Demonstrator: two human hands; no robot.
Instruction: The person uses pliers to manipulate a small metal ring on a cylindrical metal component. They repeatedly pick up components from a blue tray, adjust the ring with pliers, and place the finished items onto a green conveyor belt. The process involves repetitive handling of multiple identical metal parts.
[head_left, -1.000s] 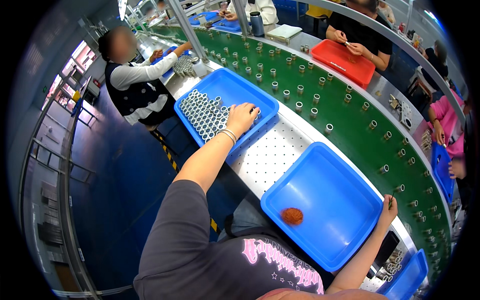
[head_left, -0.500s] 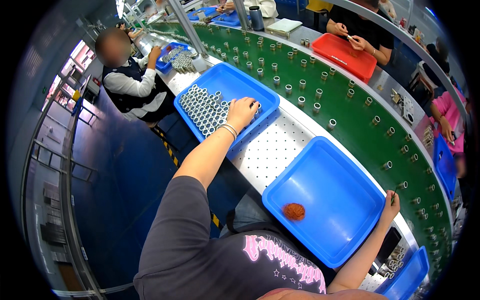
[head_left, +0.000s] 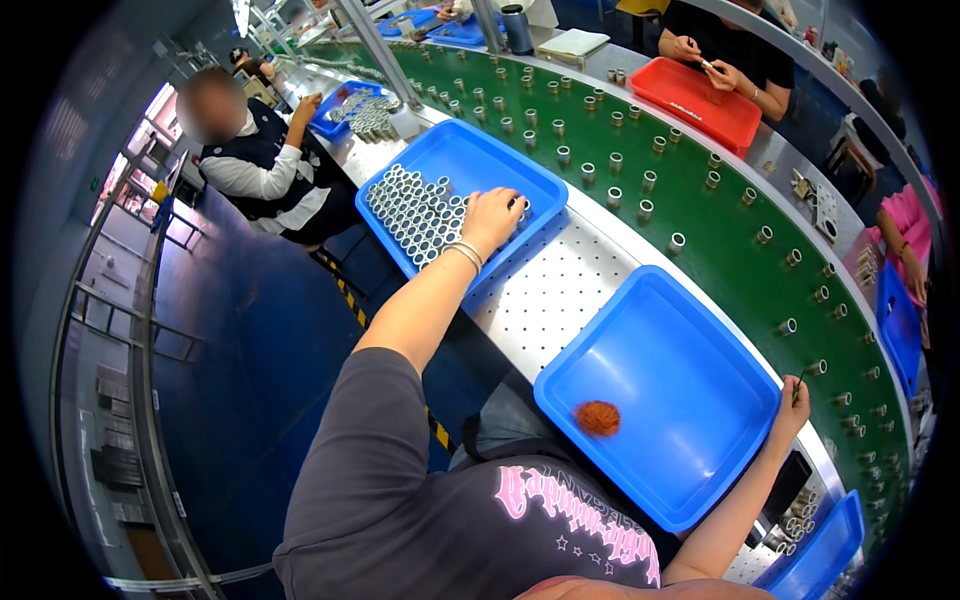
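My left hand [head_left: 493, 220] reaches into a blue tray [head_left: 508, 152] at the far middle. Its fingers curl down around a short metal ring at the right side of a packed group of metal rings [head_left: 408, 215]; the fingertips are partly hidden. My right hand [head_left: 795, 405] is beside the right rim of a second blue tray [head_left: 650, 330], close to the green conveyor. It pinches a thin dark stick-like tool [head_left: 799, 384] that points upward. Inside the nearer tray lies a rust-coloured tangled clump [head_left: 598, 418].
A green conveyor [head_left: 720, 270] curves past on the right, carrying many spaced upright metal rings. Between the trays shows a perforated metal table [head_left: 540, 290]. Another blue tray [head_left: 825, 550] and a black flat object [head_left: 785, 485] lie at lower right. A co-worker [head_left: 255, 165] sits left; others work across, one at a red tray [head_left: 695, 105].
The whole view has shifted slightly, so things appear a little further right. My left hand stays over the rings, and my right hand keeps the tool by the tray rim.
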